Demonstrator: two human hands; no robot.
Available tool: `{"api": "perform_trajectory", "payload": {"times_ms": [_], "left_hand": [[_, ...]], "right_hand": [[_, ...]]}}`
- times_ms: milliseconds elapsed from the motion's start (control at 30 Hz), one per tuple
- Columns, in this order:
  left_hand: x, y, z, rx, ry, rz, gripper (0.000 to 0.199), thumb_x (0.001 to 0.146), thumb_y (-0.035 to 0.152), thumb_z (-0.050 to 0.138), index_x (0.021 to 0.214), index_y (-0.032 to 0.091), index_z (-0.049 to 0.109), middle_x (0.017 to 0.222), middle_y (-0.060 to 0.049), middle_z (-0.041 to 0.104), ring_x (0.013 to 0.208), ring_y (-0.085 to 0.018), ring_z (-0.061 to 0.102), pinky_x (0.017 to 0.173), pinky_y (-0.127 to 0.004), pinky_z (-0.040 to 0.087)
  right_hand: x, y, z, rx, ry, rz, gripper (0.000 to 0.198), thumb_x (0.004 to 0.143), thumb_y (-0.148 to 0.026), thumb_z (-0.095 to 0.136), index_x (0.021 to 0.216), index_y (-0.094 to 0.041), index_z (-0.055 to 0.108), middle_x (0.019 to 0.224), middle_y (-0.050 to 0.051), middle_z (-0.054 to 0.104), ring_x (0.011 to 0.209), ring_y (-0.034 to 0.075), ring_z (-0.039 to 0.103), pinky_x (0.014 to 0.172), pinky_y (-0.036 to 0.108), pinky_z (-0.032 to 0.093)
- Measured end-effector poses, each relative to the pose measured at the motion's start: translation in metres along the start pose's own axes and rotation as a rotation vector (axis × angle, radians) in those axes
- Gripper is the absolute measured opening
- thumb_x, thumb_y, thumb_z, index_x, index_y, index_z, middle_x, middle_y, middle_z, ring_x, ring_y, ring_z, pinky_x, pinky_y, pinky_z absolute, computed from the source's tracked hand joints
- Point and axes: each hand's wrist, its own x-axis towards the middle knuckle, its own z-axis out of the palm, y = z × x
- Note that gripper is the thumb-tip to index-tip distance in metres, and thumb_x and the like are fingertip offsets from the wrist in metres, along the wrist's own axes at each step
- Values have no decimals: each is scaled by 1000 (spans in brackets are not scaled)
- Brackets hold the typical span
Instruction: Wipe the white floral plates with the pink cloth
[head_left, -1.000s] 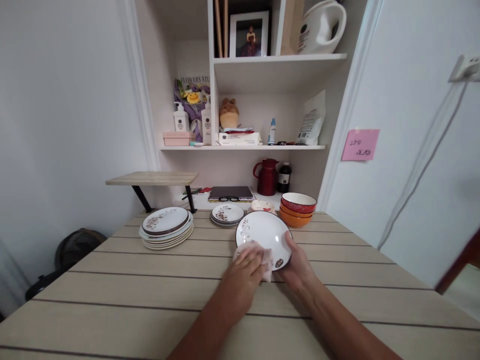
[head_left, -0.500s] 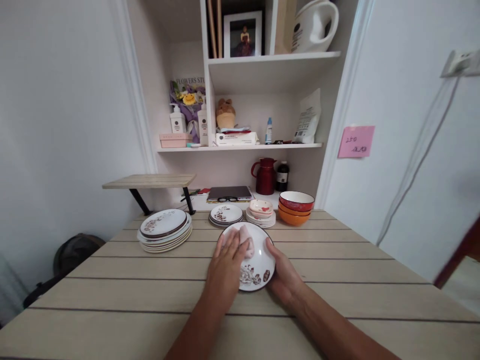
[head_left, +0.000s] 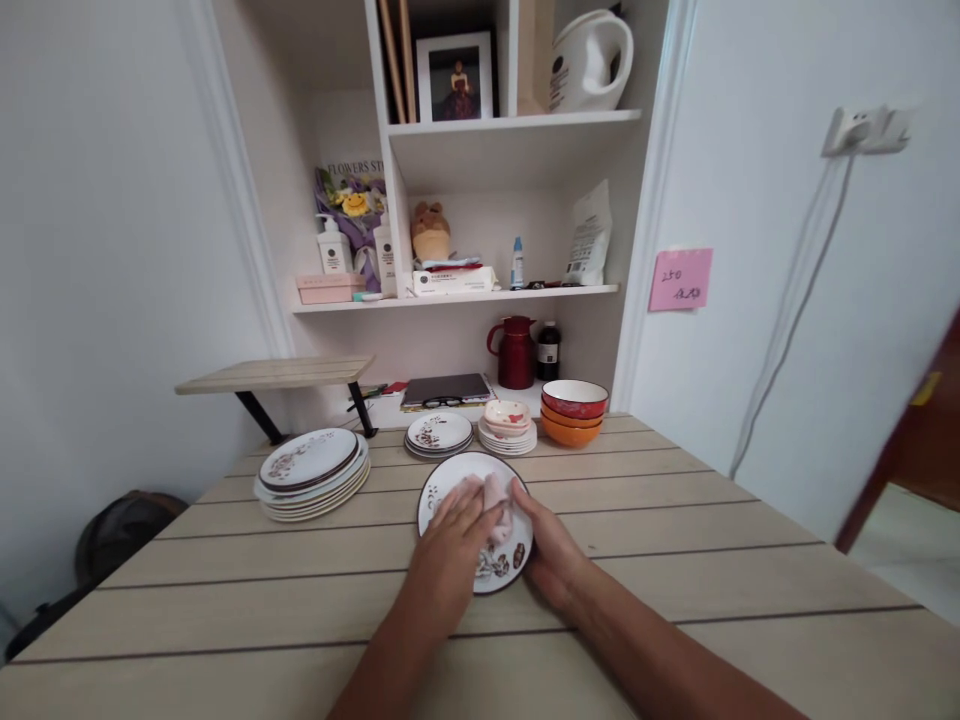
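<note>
A white plate point(head_left: 480, 468) with a dark rim and brown flower print is tilted up toward me above the table. My right hand point(head_left: 551, 555) grips its right edge, thumb on the face and fingers behind. On the plate's face my left hand point(head_left: 448, 540) presses a pale pink cloth point(head_left: 498, 505), which bunches out beside the fingers. Part of the print is covered by the hand and cloth.
Behind the plate stand a stack of small plates point(head_left: 439, 432), small dishes with heart-shaped prints point(head_left: 508, 414) on saucers, and stacked bowls point(head_left: 574, 415). Larger plates point(head_left: 311, 465) are piled at left, near a raised wooden stand point(head_left: 277, 374). A red jug point(head_left: 516, 352) stands farther back.
My left hand has slid the cloth across the plate, toward its middle and lower part, uncovering print at the upper left. The view has turned slightly right. My right hand keeps its grip.
</note>
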Motion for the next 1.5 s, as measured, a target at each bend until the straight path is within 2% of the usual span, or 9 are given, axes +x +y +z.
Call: {"api": "perform_trajectory", "payload": {"times_ms": [233,400,667,833,1000,1100,1233,1367,1500], "left_hand": [[-3,-18,9,54,62,-179,58,86,2,38,139,24,40,145,-9,42,137,-22,34,111,-46,33],[-3,-8,10,-1,75,-65,53,85,4,43,135,21,46,142,-9,47,136,-21,36,111,-45,34],[3,10,-2,-122,78,91,35,90,11,41,118,22,59,130,-4,60,130,-17,44,115,-42,28],[0,-8,5,-64,122,-52,46,89,7,41,130,23,49,137,-6,53,133,-19,40,113,-45,30],[-4,-17,17,-127,242,-194,54,88,9,45,139,21,33,137,-10,52,132,-20,42,108,-43,39],[-5,-10,15,-132,232,-122,49,88,9,44,136,20,37,133,-9,55,130,-20,44,107,-43,40],[-2,-2,5,-77,177,46,40,92,10,37,130,20,47,129,-6,60,127,-18,48,111,-43,35],[2,-5,4,29,260,152,35,95,18,38,124,22,55,128,-4,61,125,-17,50,111,-41,36],[4,-8,8,172,418,44,26,91,23,49,112,30,64,133,0,57,125,-21,47,106,-45,37]], "right_hand": [[1,0,3,57,48,-23,54,83,-48,57,123,-11,58,101,13,73,95,25,68,95,41,45],[6,-7,-7,105,80,-16,54,84,-49,55,123,-11,57,100,14,74,95,26,68,92,43,48],[1,-2,-3,66,-34,8,50,84,-50,56,112,-9,63,95,14,74,92,25,69,92,39,47],[-1,7,5,24,-14,11,47,84,-47,57,113,-11,63,93,11,75,88,25,70,93,41,46],[3,-1,-2,118,34,-5,50,85,-48,53,120,-12,59,98,12,74,90,26,69,92,43,47],[5,-8,-9,145,69,-20,50,85,-48,54,121,-14,58,100,12,74,93,26,68,92,44,47],[4,-6,-7,155,8,9,51,85,-50,53,118,-12,60,100,13,74,95,27,68,92,43,47],[2,4,3,176,-16,50,48,85,-47,55,114,-10,62,95,13,74,92,25,68,91,40,48],[5,4,2,192,9,29,49,85,-47,55,117,-10,60,95,14,74,90,26,69,90,41,48]]}}
